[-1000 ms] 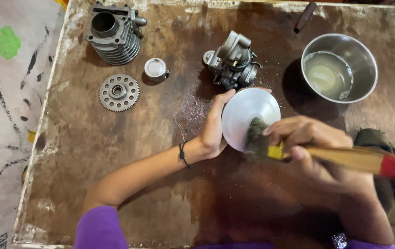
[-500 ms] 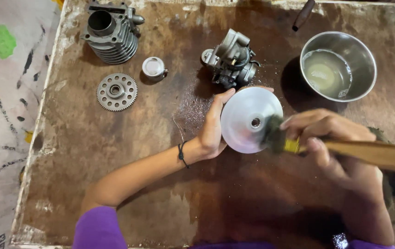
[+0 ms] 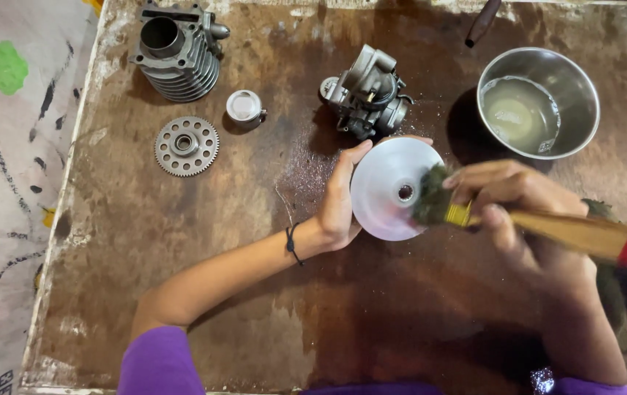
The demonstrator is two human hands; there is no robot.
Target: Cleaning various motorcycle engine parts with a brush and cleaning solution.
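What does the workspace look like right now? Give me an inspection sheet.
Surface: brown board, stained and worn, wet speckles near the middle.
Job's things: round metal disc with a centre hole; brush, bristles on the disc's right side.
Clutter: finned cylinder, gear, small cap, carburettor, steel bowl with cloudy liquid, dark handle at the far edge, dark rag under the right arm.
Grippers: left hand holds the disc's left edge; right hand grips the brush.
Cables: nothing seen.
Surroundings: paint-marked sheet to the left.
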